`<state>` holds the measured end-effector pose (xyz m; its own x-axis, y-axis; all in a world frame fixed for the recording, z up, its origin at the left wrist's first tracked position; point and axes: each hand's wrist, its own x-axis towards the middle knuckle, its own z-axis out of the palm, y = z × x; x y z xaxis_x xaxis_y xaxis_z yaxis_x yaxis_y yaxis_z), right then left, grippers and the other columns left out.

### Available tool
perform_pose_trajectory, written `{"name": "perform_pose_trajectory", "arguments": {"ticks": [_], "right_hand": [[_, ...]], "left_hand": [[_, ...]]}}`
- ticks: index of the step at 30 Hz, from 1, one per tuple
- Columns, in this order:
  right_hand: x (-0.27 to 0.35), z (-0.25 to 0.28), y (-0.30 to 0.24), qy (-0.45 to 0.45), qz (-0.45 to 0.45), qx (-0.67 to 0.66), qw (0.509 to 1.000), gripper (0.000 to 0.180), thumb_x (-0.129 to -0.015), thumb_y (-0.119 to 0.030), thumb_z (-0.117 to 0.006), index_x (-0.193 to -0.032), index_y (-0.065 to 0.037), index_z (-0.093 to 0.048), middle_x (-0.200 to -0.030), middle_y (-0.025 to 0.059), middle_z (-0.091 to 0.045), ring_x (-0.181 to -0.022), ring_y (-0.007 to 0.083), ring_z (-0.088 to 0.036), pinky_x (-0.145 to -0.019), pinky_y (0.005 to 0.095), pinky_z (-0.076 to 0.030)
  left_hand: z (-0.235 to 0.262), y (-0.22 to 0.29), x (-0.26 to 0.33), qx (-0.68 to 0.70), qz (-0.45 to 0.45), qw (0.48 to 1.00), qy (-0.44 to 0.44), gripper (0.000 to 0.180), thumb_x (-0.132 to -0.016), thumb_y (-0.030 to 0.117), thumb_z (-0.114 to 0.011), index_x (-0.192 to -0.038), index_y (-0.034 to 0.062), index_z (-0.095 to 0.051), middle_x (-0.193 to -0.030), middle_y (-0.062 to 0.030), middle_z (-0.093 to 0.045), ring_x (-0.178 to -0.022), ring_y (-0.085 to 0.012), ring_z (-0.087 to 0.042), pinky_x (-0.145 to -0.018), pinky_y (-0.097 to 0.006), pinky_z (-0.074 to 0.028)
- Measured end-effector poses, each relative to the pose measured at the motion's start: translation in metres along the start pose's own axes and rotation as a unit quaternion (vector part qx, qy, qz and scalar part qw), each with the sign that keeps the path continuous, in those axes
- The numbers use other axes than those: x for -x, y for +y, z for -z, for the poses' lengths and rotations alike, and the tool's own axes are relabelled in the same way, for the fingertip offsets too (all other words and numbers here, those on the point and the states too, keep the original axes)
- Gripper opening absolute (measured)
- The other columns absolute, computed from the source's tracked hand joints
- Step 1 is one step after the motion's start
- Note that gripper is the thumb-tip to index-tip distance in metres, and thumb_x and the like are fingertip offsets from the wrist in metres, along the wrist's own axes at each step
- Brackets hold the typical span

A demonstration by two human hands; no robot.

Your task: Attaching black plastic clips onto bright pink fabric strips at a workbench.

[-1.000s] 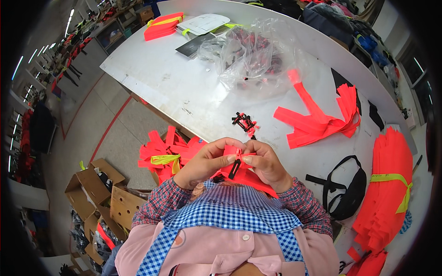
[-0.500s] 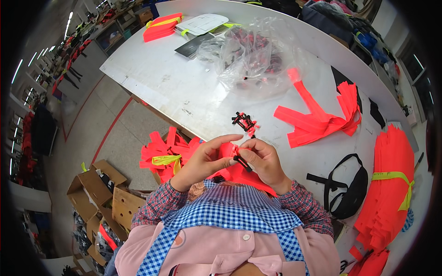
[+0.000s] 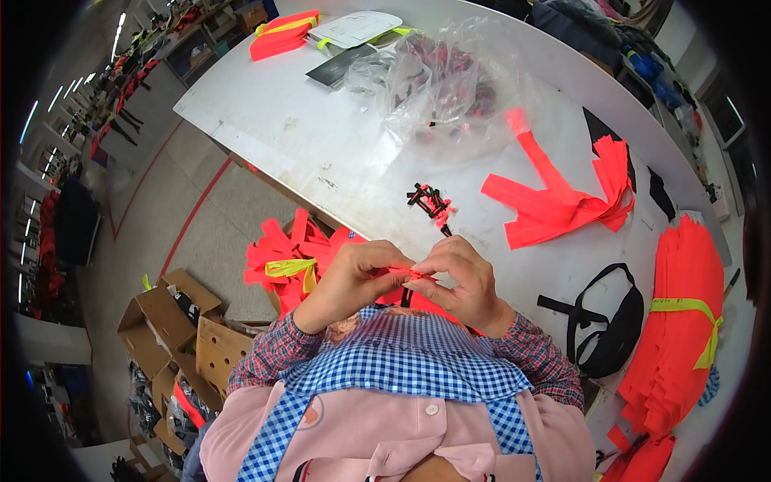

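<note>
My left hand and my right hand meet in front of my chest, fingertips nearly touching. Both pinch the end of a neon-red strip, which hangs over my lap. Below the fingers dangles a short black pull; a small red piece where the fingertips meet is mostly hidden. Just beyond my hands, on the white table, lies a little heap of black-and-red pulls.
A clear plastic bag of similar parts stands farther back. Loose neon-red strips lie to the right, near a black pouch and a tied bundle. Another bundle and cardboard boxes are at the left.
My fingers have drawn closer together around the strip's end and now cover the red piece. The black pull has swung from slanting to hanging nearly straight down.
</note>
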<state>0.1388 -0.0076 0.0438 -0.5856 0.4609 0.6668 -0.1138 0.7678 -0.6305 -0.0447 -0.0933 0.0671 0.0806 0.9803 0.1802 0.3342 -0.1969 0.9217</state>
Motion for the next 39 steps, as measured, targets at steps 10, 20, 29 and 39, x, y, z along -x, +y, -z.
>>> {"name": "perform_pose_trajectory", "arguments": {"ticks": [10,20,29,39], "right_hand": [[0.004,-0.004,0.001,-0.005,-0.022,-0.061,0.998,0.02,-0.074,-0.011,-0.079,-0.09,-0.005,-0.068,-0.081,0.0065,-0.061,-0.077,0.0209,-0.06,-0.064,0.0302,-0.05],[0.009,-0.005,0.007,-0.055,-0.056,-0.135,0.988,0.018,-0.077,-0.009,-0.076,-0.089,-0.003,-0.064,-0.084,0.0088,-0.062,-0.078,0.0203,-0.062,-0.066,0.0294,-0.051],[0.009,-0.011,0.011,-0.017,-0.094,-0.115,0.989,0.019,-0.078,-0.009,-0.077,-0.088,-0.003,-0.062,-0.079,0.0086,-0.061,-0.071,0.0176,-0.061,-0.062,0.0279,-0.049],[0.005,-0.011,0.008,-0.005,-0.129,-0.132,0.983,0.016,-0.081,-0.012,-0.075,-0.087,-0.002,-0.064,-0.079,0.0076,-0.062,-0.071,0.0153,-0.061,-0.064,0.027,-0.049]], "left_hand": [[0.0,-0.01,0.001,0.074,-0.012,0.997,-0.018,0.011,-0.082,0.0,-0.068,-0.093,0.0026,-0.07,-0.08,-0.0054,-0.065,-0.077,-0.0157,-0.06,-0.068,-0.028,-0.047],[0.001,-0.01,0.002,0.081,0.014,0.995,-0.054,0.012,-0.083,-0.003,-0.065,-0.094,0.0003,-0.068,-0.085,-0.0049,-0.061,-0.08,-0.0133,-0.06,-0.07,-0.026,-0.047],[-0.007,-0.019,0.002,0.22,0.119,0.968,-0.022,0.016,-0.087,-0.005,-0.06,-0.101,-0.0017,-0.066,-0.091,-0.0026,-0.063,-0.08,-0.0075,-0.06,-0.068,-0.021,-0.049],[-0.004,-0.023,0.001,0.205,0.099,0.973,-0.024,0.016,-0.088,-0.001,-0.063,-0.104,-0.0018,-0.066,-0.091,-0.0016,-0.064,-0.081,-0.0052,-0.06,-0.067,-0.02,-0.049]]}}
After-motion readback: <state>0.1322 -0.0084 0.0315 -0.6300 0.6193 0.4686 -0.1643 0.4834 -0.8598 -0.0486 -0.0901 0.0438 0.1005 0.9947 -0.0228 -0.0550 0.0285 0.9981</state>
